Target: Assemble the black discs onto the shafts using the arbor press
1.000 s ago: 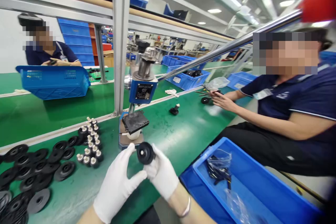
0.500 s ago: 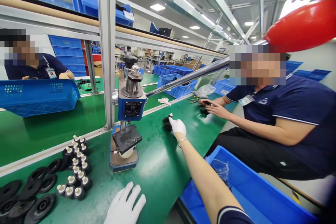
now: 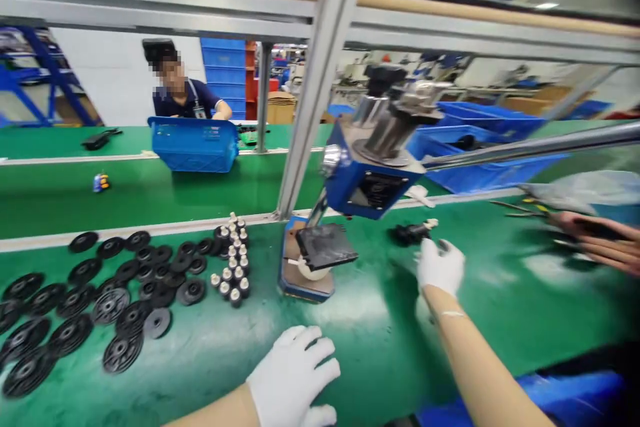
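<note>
My left hand (image 3: 300, 377), in a white glove, is held low over the green bench (image 3: 370, 320) with its fingers spread and nothing in them. In a matching glove, my right hand (image 3: 441, 265) is just in front of some black parts (image 3: 407, 233) with a cream tip; its fingers are apart, though motion blurs them. A blue hand press (image 3: 373, 177) stands between and beyond my hands. On its base a black block (image 3: 327, 245) sits tilted above a white rounded piece (image 3: 314, 269). Left of the press are several black wheels with cream stems (image 3: 235, 273).
Several black discs (image 3: 120, 307) are spread over the left of the bench. The press's long lever (image 3: 540, 147) reaches out to the right. A co-worker's hand (image 3: 600, 237) is at the right, near pliers (image 3: 520, 210). A metal post (image 3: 320, 80) rises behind the press.
The view has swung left, showing more discs. My right hand has drawn back from the black parts, which stay on the bench. My left hand remains spread and shows more fully.
</note>
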A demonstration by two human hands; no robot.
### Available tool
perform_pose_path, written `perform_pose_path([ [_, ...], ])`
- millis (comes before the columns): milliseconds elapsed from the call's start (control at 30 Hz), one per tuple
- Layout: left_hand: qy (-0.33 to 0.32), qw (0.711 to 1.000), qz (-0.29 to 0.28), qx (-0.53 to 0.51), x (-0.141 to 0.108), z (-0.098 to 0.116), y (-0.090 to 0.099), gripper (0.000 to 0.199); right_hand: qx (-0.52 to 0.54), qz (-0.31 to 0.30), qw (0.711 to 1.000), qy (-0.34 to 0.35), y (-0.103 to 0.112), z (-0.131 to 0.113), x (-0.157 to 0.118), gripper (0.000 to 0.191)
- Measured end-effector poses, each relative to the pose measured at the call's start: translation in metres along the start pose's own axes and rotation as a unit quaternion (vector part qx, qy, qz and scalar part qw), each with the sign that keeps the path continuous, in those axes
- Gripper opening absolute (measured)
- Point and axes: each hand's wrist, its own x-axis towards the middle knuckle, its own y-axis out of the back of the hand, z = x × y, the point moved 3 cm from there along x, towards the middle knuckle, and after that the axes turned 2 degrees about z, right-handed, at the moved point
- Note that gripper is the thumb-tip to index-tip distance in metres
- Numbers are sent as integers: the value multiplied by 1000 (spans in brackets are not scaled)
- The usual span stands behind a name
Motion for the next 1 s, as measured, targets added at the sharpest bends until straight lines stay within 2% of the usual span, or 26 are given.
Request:
perform_pose_path([
  [67, -4, 1000, 17, -25, -7, 4, 13, 27, 33, -32, 999, 16, 17, -6, -28, 49],
  [133, 5, 997, 68, -43, -20, 4, 37, 18, 45, -57, 996, 54, 34, -12, -71, 36],
  [167, 19, 993, 111, -42, -27, 1, 52, 22, 31, -124, 987, 99, 36, -16, -98, 33],
  [233, 88, 970, 225, -12, -44, -15, 89, 31, 23, -282, 944, 171, 29, -29, -159, 32],
  [267, 128, 952, 278, 9, -50, -26, 106, 32, 30, -385, 901, 200, 19, -38, -192, 31],
  [300, 170, 936, 305, 26, -54, -39, 121, 32, 41, -461, 857, 224, 6, -48, -222, 31],
  [333, 195, 925, 324, 43, -55, -52, 134, 31, 57, -499, 830, 243, -8, -60, -247, 32],
  [367, 201, 926, 315, 58, -52, -64, 142, 30, 68, -517, 809, 270, -23, -74, -268, 34],
  [467, 203, 946, 235, 96, -34, -93, 148, 28, 25, -453, 809, 375, -66, -112, -302, 32],
  [533, 210, 947, 216, 109, -24, -107, 145, 31, -13, -415, 808, 418, -87, -129, -311, 28],
  [600, 215, 948, 206, 116, -19, -115, 140, 35, -25, -406, 797, 446, -97, -135, -316, 27],
  [733, 209, 948, 204, 129, -22, -117, 134, 30, -31, -400, 770, 496, -97, -118, -323, 35],
  [867, 207, 940, 226, 149, -29, -107, 134, 29, 25, -388, 730, 562, -83, -90, -330, 40],
  [1000, 203, 933, 251, 159, -28, -98, 141, 33, 51, -389, 741, 545, -64, -83, -319, 32],
])
